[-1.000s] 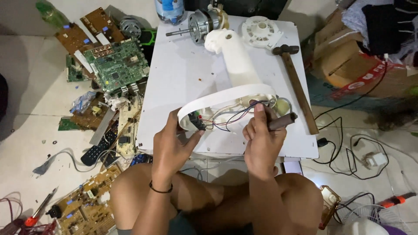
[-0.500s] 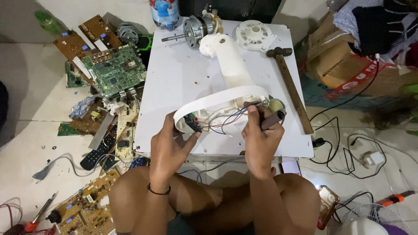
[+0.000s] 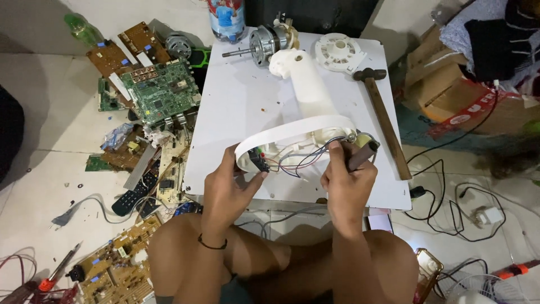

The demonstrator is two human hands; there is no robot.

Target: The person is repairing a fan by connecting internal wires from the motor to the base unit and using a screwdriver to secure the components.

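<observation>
Fingers of the left hand (image 3: 228,183) pinched the near rim of the white fan housing (image 3: 306,121) at a small black switch block (image 3: 260,162). The right hand (image 3: 346,180) was closed in a firm grip on a dark tool handle (image 3: 360,157), its tip among the coloured wires (image 3: 301,160) inside the shell. The housing lay on the white surface (image 3: 236,101) — its neck pointing to 12 o'clock. A hammer (image 3: 382,112) lay at 2 o'clock, a motor (image 3: 264,40) at 11, circuit boards (image 3: 160,93) at 9 on the floor.

Bare arms and legs; thin black band (image 3: 212,244) on left wrist
</observation>
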